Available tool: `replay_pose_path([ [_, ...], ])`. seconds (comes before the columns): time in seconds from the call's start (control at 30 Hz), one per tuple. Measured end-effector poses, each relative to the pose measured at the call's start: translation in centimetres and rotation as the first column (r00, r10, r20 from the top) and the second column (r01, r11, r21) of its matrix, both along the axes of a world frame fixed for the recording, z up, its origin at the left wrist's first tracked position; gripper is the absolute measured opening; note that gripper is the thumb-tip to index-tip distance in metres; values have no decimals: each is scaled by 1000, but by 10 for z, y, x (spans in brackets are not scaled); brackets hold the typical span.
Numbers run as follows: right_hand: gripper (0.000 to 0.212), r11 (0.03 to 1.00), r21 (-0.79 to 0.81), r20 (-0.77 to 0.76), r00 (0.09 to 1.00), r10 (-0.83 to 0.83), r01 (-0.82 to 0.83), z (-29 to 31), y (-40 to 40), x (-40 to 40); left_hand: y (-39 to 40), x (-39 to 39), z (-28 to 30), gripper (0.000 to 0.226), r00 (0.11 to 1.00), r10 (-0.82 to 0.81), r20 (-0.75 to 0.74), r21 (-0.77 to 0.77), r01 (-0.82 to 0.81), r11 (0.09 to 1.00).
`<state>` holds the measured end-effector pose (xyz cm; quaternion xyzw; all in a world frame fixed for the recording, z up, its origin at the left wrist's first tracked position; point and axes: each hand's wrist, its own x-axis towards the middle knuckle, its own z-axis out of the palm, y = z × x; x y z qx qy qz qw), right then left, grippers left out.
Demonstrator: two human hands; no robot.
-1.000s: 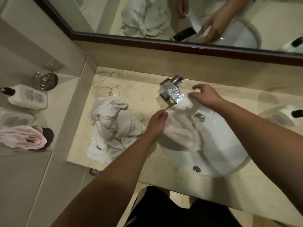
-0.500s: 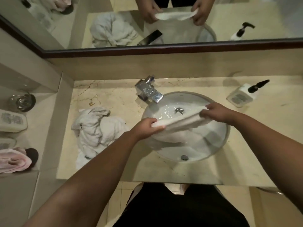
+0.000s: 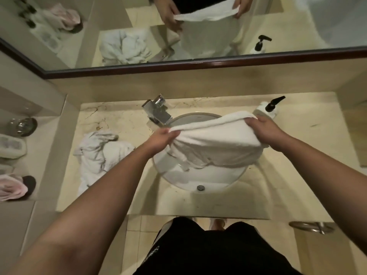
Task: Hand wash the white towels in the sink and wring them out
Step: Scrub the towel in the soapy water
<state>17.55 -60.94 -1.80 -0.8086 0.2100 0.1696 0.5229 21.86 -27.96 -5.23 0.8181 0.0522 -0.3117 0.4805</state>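
A white towel (image 3: 214, 141) hangs stretched over the round white sink (image 3: 200, 179), held up by its top edge. My left hand (image 3: 161, 138) pinches the towel's left corner and my right hand (image 3: 263, 129) grips the right corner. The towel's lower part drapes down toward the basin. A crumpled pile of white towels (image 3: 101, 155) lies on the marble counter (image 3: 123, 124) left of the sink. The chrome faucet (image 3: 158, 113) stands behind the sink's left rim, with no water visibly running.
A soap pump bottle (image 3: 269, 109) stands at the sink's back right, close to my right hand. A side ledge at left holds a glass (image 3: 22, 126), white bottles (image 3: 12, 145) and a pink cloth (image 3: 12, 188). A mirror (image 3: 178, 26) runs along the back wall.
Both hands have lifted the towel out from under the faucet and moved apart, spreading it wide over the sink. The view has shifted back from the counter.
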Motion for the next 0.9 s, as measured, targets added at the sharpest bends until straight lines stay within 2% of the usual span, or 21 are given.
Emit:
replay_pose_path([
  [0.07,29,1000,15,-30,1000,1,0,2,-6,1,-17,-2,9,30,987,161,9,-114,-159,981],
  [0.13,38,1000,-13,-63,998,13,-14,2,-6,3,-38,-1,19,37,956,286,58,-141,-276,951],
  [0.2,38,1000,-21,-95,995,-5,3,0,-4,3,-54,2,28,44,934,350,70,-109,-342,933],
  [0.27,36,997,44,-89,994,-61,66,-2,-4,4,-62,5,31,54,941,335,40,8,-335,942],
  [0.37,30,963,169,-35,978,-205,208,-3,-6,5,-56,6,25,67,973,225,48,160,-230,960],
  [0.43,21,919,273,-20,957,-290,284,-2,-7,6,-45,-1,25,56,987,76,144,250,-110,962],
  [0.5,17,887,309,-25,935,-354,344,-4,-10,7,-32,-7,23,47,984,-117,138,251,80,965],
  [0.57,15,858,336,-45,917,-397,388,-8,-11,6,-19,-10,19,28,937,-342,74,291,308,906],
  [0.63,16,848,359,-53,915,-399,390,-12,-9,4,-10,-10,11,24,869,-494,15,424,442,791],
  [0.73,18,837,381,-55,913,-404,394,-14,-2,-2,-3,-6,4,15,832,-553,-33,577,468,669],
  [0.8,14,834,391,-52,914,-403,390,-15,3,-4,4,-3,3,18,845,-531,-66,652,439,618],
  [0.9,17,861,350,-52,926,-375,369,-13,16,-5,16,2,3,26,906,-421,-42,697,328,637],
])
